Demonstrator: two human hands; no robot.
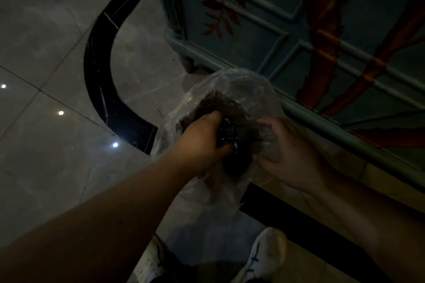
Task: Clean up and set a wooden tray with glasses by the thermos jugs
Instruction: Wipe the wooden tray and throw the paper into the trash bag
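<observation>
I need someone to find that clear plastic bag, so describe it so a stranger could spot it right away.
Start at the blue painted cabinet with orange leaf designs, standing on the grey tiled floor. Just below its bottom corner, both hands hold the clear plastic bag: left hand, right hand. It is the only crinkly see-through thing there, with dark brown stuff inside.

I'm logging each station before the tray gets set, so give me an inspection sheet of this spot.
Surface: glossy grey tile floor with a curved black inlay.
Job's things: tray, glasses, jugs: nothing seen.
Clutter: clear plastic bag with dark contents, held over the floor.
Grippers: left hand closed on a dark object at the bag's mouth; right hand holding the bag.
Cables: nothing seen.
Surroundings: blue painted cabinet; white shoes below; dim light.
</observation>
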